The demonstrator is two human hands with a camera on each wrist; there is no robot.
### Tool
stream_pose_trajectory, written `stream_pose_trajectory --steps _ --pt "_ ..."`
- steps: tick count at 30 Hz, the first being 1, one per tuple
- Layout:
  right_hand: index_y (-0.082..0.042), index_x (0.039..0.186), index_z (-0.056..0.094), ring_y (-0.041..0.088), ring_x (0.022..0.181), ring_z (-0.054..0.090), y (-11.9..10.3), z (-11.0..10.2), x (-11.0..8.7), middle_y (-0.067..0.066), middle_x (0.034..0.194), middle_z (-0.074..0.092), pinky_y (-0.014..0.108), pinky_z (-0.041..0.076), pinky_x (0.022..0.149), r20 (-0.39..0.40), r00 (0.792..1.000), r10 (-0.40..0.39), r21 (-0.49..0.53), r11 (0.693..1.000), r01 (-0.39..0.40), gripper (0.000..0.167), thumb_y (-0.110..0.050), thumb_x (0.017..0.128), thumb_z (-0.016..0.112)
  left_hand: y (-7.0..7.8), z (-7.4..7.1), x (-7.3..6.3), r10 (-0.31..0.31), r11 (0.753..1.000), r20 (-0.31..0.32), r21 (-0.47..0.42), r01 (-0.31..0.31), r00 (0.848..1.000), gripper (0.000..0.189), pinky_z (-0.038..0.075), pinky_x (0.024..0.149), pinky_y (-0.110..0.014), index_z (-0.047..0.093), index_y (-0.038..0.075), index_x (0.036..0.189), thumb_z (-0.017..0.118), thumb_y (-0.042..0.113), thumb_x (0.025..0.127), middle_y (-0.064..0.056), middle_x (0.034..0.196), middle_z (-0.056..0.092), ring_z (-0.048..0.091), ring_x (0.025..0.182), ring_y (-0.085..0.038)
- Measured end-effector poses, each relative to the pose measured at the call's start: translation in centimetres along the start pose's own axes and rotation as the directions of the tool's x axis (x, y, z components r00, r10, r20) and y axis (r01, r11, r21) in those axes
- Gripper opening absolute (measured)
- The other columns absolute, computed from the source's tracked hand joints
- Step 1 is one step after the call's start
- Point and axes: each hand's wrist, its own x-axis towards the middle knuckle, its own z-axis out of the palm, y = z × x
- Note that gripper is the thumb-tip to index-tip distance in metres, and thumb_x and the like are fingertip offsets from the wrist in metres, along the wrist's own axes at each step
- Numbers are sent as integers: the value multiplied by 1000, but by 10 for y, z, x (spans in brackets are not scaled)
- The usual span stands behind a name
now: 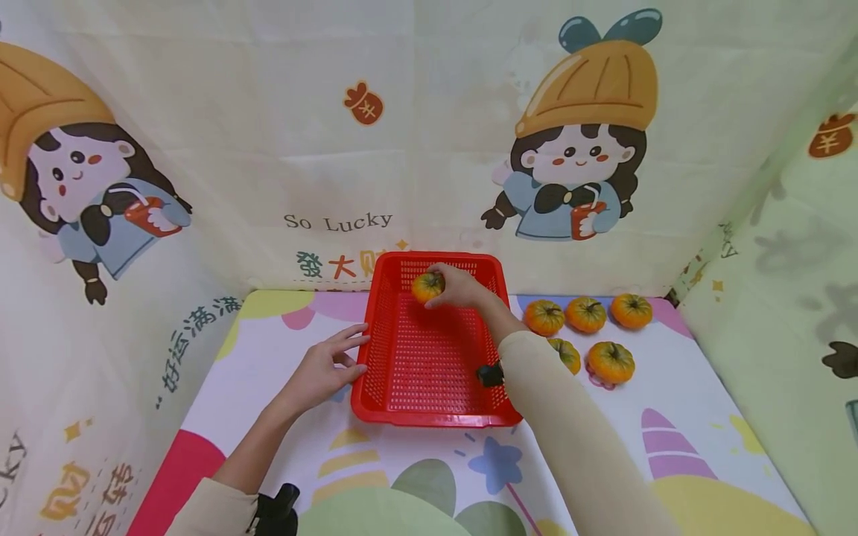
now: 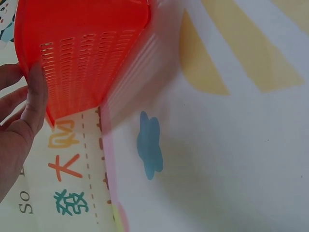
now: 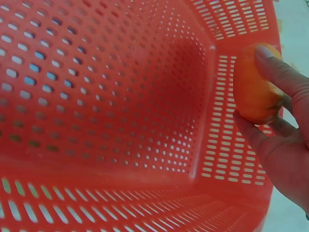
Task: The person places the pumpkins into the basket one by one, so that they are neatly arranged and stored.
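Note:
A red plastic basket [image 1: 436, 413] with perforated walls stands on the table. Inside its far end, my right hand [image 1: 457, 286] holds a small orange pumpkin [image 1: 427, 287] between thumb and fingers, above the basket floor. The right wrist view shows the pumpkin [image 3: 256, 89] in front of the slotted end wall. With fingers spread and fairly straight, my left hand [image 1: 325, 372] touches the basket's left rim; in the left wrist view its fingers [image 2: 36, 99] lie against the outside of that wall. No other pumpkin shows in the basket.
Right of the basket are several more small pumpkins, among them one at the front [image 1: 611, 362] and one at the far right [image 1: 631, 311]. Another pumpkin [image 1: 566, 356] is partly hidden by my right sleeve. A printed cloth wall [image 1: 429, 149] rises behind the table.

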Motion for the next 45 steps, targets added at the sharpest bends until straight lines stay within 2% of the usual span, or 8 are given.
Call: stream_pose_trajectory --steps 5,14,21,31,39,45 --pt "-12 150 45 31 130 50 3 13 7 12 144 53 49 51 110 -1 1000 0 15 1000 0 78 -21 84 86 -3 -1 0 -2 1000 -16 14 3 1000 60 63 72 -26 57 6 147 77 8 91 -5 162 44 67 88 -20" --pt "-11 147 48 29 125 54 4 37 19 10 139 57 49 50 111 -19 1000 15 4 1000 -15 75 -19 84 87 -8 -2 0 8 1000 -10 20 -8 1000 58 63 72 -26 58 6 147 77 8 92 -6 162 44 68 89 -20" --pt "-11 147 50 29 126 53 6 52 24 11 141 56 49 50 112 -31 999 29 11 1000 -28 74 -18 83 87 -7 -1 -1 6 1000 5 29 -6 1000 58 63 73 -26 58 5 146 77 9 92 -7 163 44 68 89 -19" --pt "-11 149 49 30 128 48 8 56 28 14 143 51 49 44 117 -66 996 63 -12 998 -64 74 -19 85 85 -6 2 -1 4 1000 5 23 -4 1000 58 62 72 -24 57 5 147 76 8 92 -7 163 44 68 88 -19" --pt "-18 149 49 33 131 44 11 57 25 15 147 44 55 44 115 -85 994 72 62 996 -67 73 -18 85 85 -6 2 0 28 999 3 20 -28 1000 57 61 71 -22 57 2 146 76 7 92 -7 162 45 69 87 -18" --pt "-20 152 46 33 131 45 12 57 26 16 147 43 55 45 114 -73 995 72 56 996 -68 76 -20 87 84 -7 1 2 28 999 5 16 -28 1000 57 61 71 -22 57 3 146 76 7 92 -7 163 44 69 86 -18"
